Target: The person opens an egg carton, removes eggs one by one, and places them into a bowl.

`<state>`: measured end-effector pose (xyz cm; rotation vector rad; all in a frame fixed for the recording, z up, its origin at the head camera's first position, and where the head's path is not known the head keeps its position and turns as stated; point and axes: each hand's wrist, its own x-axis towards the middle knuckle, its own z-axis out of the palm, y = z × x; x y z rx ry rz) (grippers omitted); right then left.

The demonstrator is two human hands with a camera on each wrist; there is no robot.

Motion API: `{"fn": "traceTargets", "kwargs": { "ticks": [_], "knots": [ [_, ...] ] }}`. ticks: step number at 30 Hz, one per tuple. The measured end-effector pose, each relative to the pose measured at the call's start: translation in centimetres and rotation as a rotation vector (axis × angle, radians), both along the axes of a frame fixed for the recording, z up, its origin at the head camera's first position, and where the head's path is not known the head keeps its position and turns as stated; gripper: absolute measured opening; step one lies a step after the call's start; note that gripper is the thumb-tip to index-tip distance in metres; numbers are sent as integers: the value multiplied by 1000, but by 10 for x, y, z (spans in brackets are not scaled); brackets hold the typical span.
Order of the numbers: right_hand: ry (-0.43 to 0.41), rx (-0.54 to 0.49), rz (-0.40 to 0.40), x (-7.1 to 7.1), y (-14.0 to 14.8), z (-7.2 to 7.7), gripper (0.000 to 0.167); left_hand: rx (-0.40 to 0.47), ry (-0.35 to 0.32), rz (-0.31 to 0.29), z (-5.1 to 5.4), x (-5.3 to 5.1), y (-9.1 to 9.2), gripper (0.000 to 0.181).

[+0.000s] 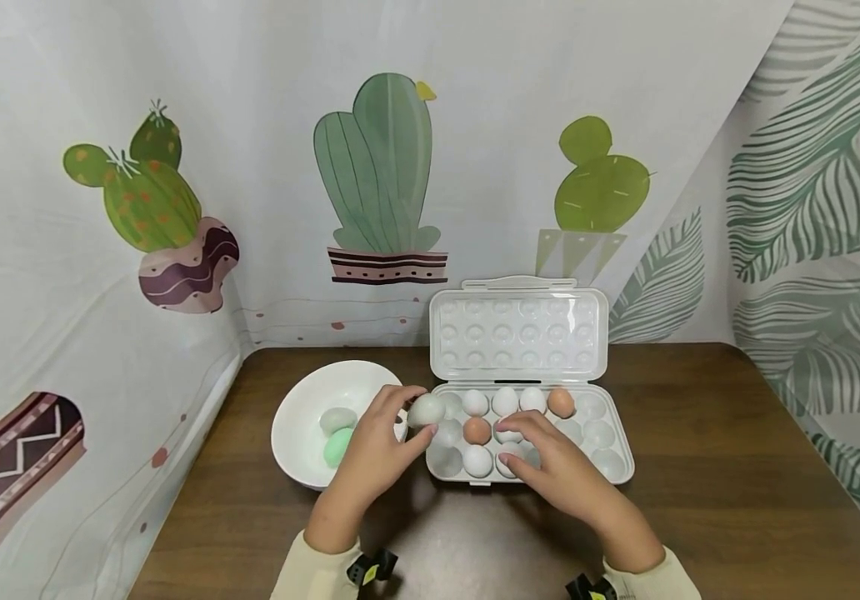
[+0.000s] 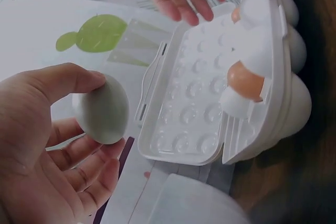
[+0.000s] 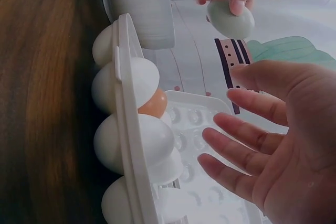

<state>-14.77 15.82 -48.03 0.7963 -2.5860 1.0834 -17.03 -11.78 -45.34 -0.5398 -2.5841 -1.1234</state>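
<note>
My left hand (image 1: 379, 454) pinches a pale grey-green egg (image 1: 426, 410) between thumb and fingers, just over the left end of a plastic egg carton (image 1: 597, 434). In the left wrist view the thumb lies on top of the egg (image 2: 106, 113). Above the carton's middle, my right hand (image 1: 563, 468) has its fingers spread and holds nothing, as the right wrist view confirms. Several white eggs (image 1: 476, 403) and two brown eggs, one in the middle row (image 1: 477, 430) and one at the back (image 1: 561, 402), sit in the cups.
Left of the carton stands a white bowl (image 1: 291, 433) with a pale grey-green egg (image 1: 337, 420) and a mint-green egg (image 1: 337, 447) inside. The carton's clear lid (image 1: 520, 333) stands raised at the back, near a cactus-print cloth (image 1: 505, 167). Everything rests on a brown wooden table (image 1: 730, 467).
</note>
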Motion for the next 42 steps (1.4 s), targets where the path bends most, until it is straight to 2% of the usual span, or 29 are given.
{"fn": "traceTargets", "kwargs": {
  "ticks": [4, 12, 20, 25, 33, 42],
  "knots": [
    [-12, 21, -4, 0, 0, -1, 36, -3, 8, 30, -1, -3, -5, 49],
    [-34, 51, -15, -1, 2, -2, 35, 13, -11, 129, 0, -9, -14, 46],
    [-65, 66, -22, -1, 3, -4, 34, -10, -105, 209, 3, -12, -27, 44],
    [-85, 83, -23, -1, 4, -4, 34, -42, -149, 243, 0, -14, -33, 46],
    [-130, 103, -38, -1, 4, -5, 35, -84, -232, 269, -7, -18, -37, 44],
    [-125, 114, -37, -2, 4, -8, 34, -137, -262, 252, -11, -18, -39, 40]
  ]
}}
